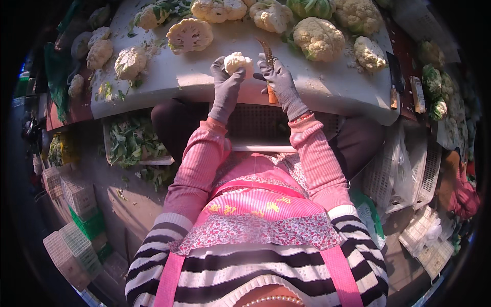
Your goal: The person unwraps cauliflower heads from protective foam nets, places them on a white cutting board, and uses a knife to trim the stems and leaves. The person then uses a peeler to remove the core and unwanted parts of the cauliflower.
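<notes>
My left hand [227, 84], in a grey glove, grips a small cauliflower floret [238, 63] above the front part of the white tabletop [161, 76]. Just to its right, my right hand [282, 82], also gloved, holds a curved knife [266, 50] by its orange-brown handle, the blade pointing up and away. The blade and the floret are apart. A cut cauliflower half [190, 35] lies face up beyond my left hand, and a whole cauliflower head [319, 39] rests beyond my right hand. A smaller cauliflower piece [130, 62] lies at the left.
More cauliflower heads [219, 9] line the far side. A broad dark blade with a wooden handle [394, 96] lies at the right edge. Below the table are a dark perforated crate [257, 122] and a tray of leaves [132, 142]. Plastic crates [73, 245] stand on the floor.
</notes>
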### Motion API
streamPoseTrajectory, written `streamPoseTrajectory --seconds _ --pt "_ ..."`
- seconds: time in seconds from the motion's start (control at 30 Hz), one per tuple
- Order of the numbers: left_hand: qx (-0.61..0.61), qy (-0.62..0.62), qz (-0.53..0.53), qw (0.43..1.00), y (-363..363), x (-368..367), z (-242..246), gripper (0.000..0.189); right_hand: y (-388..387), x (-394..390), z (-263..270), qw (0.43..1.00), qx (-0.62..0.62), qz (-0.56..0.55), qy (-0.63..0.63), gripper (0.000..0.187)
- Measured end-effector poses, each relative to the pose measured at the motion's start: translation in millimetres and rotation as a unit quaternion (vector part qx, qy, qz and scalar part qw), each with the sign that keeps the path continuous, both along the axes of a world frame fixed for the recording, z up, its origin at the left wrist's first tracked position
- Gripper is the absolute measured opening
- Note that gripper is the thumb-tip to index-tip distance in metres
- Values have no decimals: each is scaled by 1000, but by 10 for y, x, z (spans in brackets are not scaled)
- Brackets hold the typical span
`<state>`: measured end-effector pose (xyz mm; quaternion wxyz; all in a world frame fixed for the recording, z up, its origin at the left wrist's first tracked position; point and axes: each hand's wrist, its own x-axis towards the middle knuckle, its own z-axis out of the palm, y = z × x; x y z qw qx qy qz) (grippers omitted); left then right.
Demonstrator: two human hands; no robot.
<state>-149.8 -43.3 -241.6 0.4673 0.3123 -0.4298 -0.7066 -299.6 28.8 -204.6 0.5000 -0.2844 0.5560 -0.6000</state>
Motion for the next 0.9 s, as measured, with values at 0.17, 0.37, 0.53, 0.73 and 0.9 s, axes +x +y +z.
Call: streamPoseTrajectory --seconds 0.17,0.37,0.53,0.73,0.9 --pt "-84 -141 -135 977 29 180 197 67 1 -52 -86 995 63 74 27 39" --pt "-163 -250 -103 949 -248 119 50 64 -266 -302 -162 967 87 57 234 34" --pt "-290 -319 -10 902 -246 20 -220 62 121 28 -362 898 60 -83 428 29" --pt "-246 -301 -19 921 -187 31 -145 62 214 233 -347 865 -5 -49 500 25" --pt "-269 -314 -8 910 -166 24 -141 62 97 372 -336 820 168 56 545 24"
